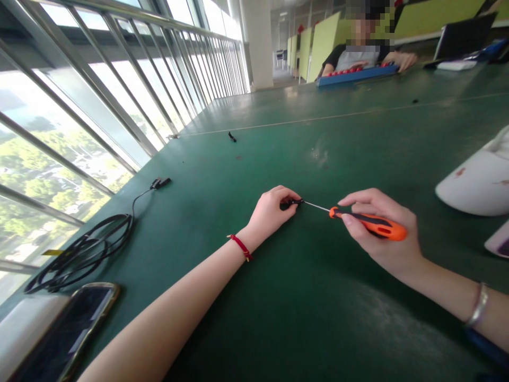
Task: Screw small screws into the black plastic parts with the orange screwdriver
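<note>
An orange-and-black screwdriver [384, 227] lies in my right hand [392, 239], its handle held between thumb and fingers. Its thin metal shaft points left, and the tip meets a small black part [292, 202]. My left hand [274, 207] is closed on that black part, pinching it just above the green tabletop [302, 297]. Fingers cover much of the part, so its kind cannot be made out.
A coiled black cable [91, 244] and a phone [75, 334] lie at the left, beside a metal railing [159, 58]. One small black piece [232, 137] rests farther back. White objects [477, 180] stand at right. Across the table sits a person [358, 55] behind a blue tray [358, 75].
</note>
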`<state>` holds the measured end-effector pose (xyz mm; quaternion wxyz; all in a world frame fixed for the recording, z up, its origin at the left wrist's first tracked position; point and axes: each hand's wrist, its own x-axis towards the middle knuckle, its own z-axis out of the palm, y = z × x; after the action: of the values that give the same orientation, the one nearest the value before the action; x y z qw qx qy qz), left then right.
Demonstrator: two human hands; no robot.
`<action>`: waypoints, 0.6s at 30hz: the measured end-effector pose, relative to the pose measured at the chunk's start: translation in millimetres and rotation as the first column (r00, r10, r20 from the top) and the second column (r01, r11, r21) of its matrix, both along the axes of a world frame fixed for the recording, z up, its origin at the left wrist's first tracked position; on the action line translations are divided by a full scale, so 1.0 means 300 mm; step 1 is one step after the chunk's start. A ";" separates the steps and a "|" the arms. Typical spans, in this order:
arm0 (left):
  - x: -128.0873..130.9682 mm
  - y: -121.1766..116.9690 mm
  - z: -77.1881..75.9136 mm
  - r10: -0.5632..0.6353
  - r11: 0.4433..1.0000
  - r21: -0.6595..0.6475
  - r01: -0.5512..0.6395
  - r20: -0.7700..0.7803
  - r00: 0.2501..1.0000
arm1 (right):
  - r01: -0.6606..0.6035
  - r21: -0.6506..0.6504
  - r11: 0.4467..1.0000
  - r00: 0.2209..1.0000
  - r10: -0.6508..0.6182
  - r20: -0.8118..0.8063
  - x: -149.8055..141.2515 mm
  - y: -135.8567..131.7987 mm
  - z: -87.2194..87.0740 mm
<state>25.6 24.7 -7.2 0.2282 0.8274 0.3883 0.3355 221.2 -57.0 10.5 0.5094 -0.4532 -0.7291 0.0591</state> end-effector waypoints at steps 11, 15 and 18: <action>-0.002 0.003 -0.003 -0.005 1.000 0.014 0.005 -0.006 1.000 | -0.094 0.020 0.995 0.986 0.096 -0.139 0.002 0.015 -0.018; -0.001 0.001 -0.004 -0.002 1.000 0.012 0.001 0.004 1.000 | -0.029 -0.015 0.999 0.998 0.030 0.047 0.000 0.000 -0.002; -0.001 0.002 -0.005 -0.003 1.000 0.017 0.003 0.000 1.000 | -0.007 0.030 1.000 1.000 0.006 0.028 -0.005 -0.003 -0.001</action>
<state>25.3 25.2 -8.6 0.2217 0.8298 0.3843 0.3386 219.8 -57.8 10.2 0.5059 -0.4439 -0.7383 0.0437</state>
